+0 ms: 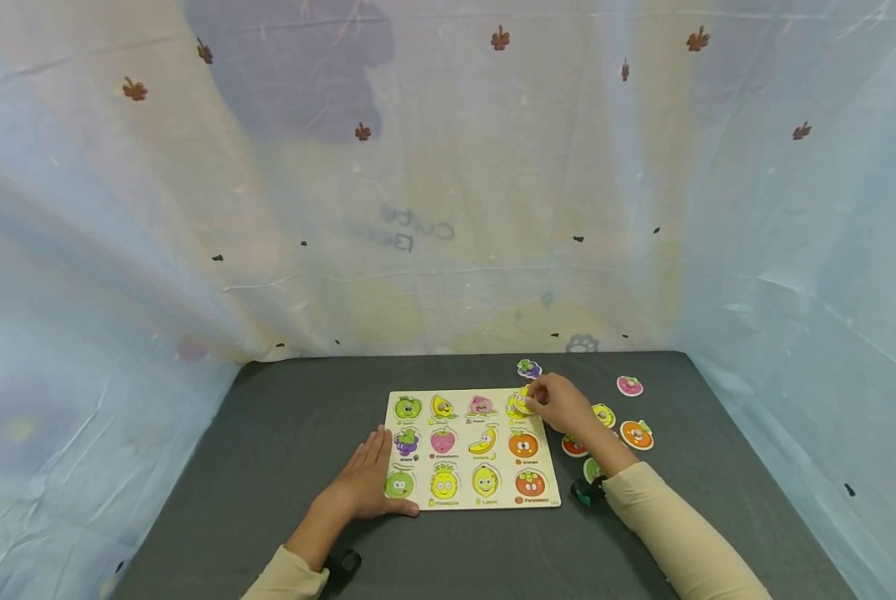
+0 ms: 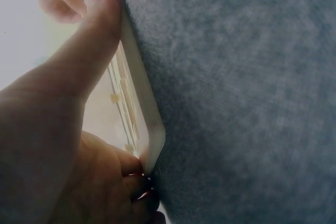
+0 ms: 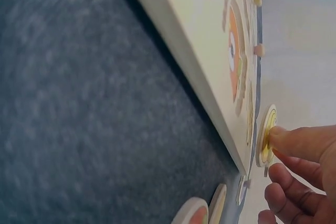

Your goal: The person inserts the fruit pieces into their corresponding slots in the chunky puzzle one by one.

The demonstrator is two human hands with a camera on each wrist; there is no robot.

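While left hand [image 1: 365, 482] rests straight-fingered against fruit puzzle board [image 1: 465, 468], right grip [image 1: 563, 406] pinches yellow fruit piece [image 3: 264, 136] over its far right corner; likely light, stiff, best held by the rim.

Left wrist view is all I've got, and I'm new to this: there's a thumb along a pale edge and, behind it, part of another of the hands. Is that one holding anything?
Observer: Yes. The right hand pinches a yellow piece.
Visitor: And what is that pale thing, please? From here it's mostly edge.
Observer: It's a board with fruit pictures in three rows of four.
Visitor: How lovely! Is anything else lying about that I can't see?
Observer: Several loose fruit pieces lie on the dark surface to the right of the board.
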